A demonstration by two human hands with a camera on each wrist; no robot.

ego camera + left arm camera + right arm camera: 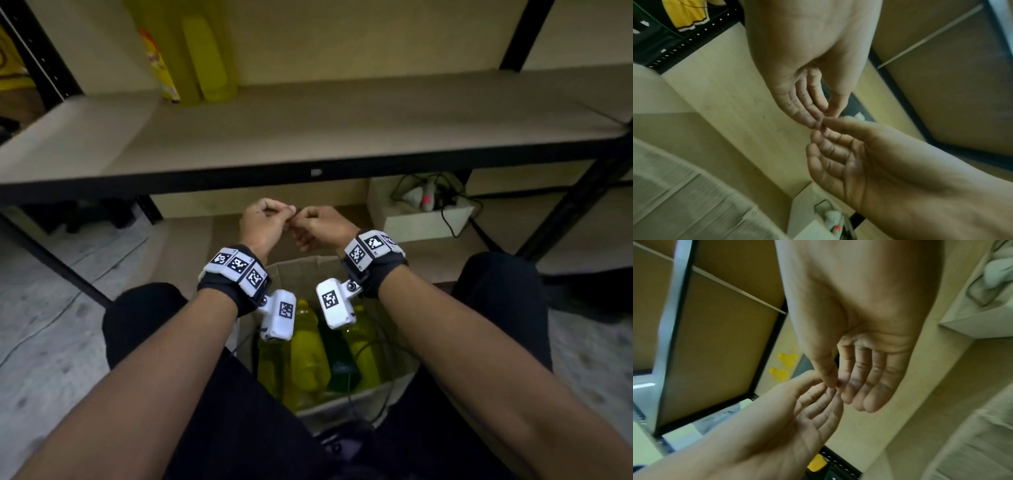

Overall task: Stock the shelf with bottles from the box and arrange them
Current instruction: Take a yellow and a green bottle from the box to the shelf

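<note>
Both hands mid-frame, fingertips touching: left hand [263, 222] and right hand [320, 226] loosely curled, holding nothing visible. Bottles [308, 349] in box [342, 404], lower centre; two on shelf [308, 130], upper left.

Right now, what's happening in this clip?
A seated person holds both hands together in front of the beige shelf board, above the open cardboard box between their knees. The left hand and right hand touch at the fingertips; neither holds a bottle. Two tall yellow plastic bottles stand at the shelf's back left. More yellow bottles in the box wait.
</note>
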